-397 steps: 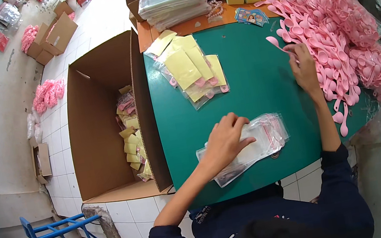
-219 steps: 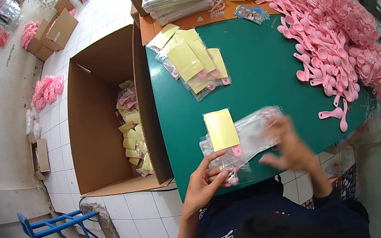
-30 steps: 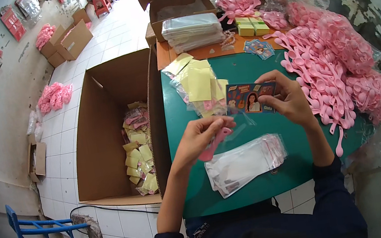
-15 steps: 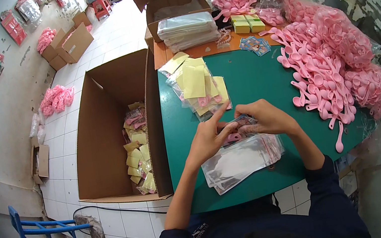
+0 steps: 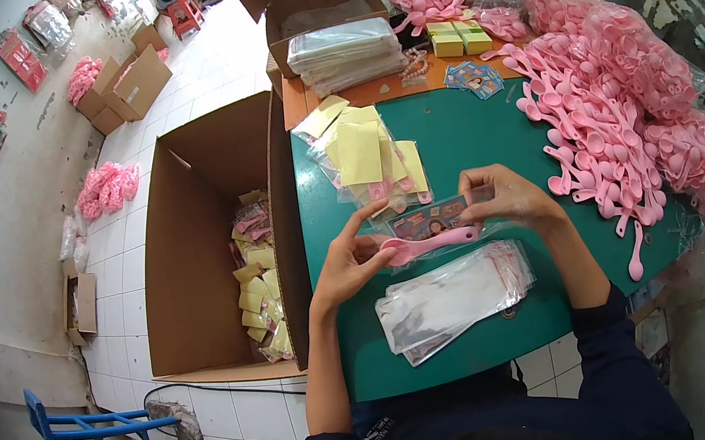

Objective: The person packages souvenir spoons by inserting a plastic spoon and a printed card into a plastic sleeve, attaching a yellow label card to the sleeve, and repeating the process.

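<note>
The long pink plastic spoon (image 5: 431, 244) lies at the person's front, above the table, with a dark printed card (image 5: 428, 222) at its twelve o'clock and clear, thin plastic film (image 5: 458, 247) about both. The left hand (image 5: 348, 263) grips the spoon's bowl end at nine o'clock; the right hand (image 5: 512, 198) pinches the card's end at two. The spoon looks light and stiff, best held by its handle; the film probably limp, slippery. Fingers hide the bowl's tip and card's corner; the film's edges blur. A flat stack of clear sleeves (image 5: 450, 301) lies at six.
</note>
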`<state>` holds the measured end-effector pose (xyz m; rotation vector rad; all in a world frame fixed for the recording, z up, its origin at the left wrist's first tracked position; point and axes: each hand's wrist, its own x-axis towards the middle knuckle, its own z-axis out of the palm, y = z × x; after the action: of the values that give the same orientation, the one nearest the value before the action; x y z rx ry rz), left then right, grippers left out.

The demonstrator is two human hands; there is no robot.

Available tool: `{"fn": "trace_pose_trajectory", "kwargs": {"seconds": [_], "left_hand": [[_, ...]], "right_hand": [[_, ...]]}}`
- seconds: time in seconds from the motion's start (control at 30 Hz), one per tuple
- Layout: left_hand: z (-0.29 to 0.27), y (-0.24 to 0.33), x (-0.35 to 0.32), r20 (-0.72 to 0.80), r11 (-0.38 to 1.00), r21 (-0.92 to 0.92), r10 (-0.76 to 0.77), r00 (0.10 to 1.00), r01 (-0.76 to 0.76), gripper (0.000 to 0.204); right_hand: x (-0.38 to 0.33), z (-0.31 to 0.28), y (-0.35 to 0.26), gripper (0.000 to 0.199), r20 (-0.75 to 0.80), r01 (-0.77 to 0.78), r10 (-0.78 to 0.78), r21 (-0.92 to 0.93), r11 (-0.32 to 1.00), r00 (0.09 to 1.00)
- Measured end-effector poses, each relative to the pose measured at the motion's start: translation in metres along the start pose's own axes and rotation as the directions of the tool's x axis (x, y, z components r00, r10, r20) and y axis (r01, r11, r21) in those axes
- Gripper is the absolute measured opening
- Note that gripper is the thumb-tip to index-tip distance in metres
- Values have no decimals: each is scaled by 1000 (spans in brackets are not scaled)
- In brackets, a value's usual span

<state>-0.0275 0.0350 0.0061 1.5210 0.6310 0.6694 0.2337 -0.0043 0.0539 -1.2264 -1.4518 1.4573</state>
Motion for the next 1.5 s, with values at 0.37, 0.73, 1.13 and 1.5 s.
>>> {"fn": "trace_pose_trajectory", "kwargs": {"seconds": [0.37,0.73,1.13,1.5], "left_hand": [[7,15,-3,117,997,-71,-18,993,27,73],[59,16,-70,131,783,-531,-302,944,324,61],[59,-1,-88,85,921,-250,-285,955,298,61],[67,3,-102,-151,968,-31,-250,957,248,58]], "right_hand": [[-2,5,8,17,-65,3,3,90,996,998],[-50,67,-13,25,103,282,-281,-624,729,954],[-58,117,16,21,173,322,-279,-658,681,945],[-64,123,22,25,234,374,-308,-746,552,922]]}}
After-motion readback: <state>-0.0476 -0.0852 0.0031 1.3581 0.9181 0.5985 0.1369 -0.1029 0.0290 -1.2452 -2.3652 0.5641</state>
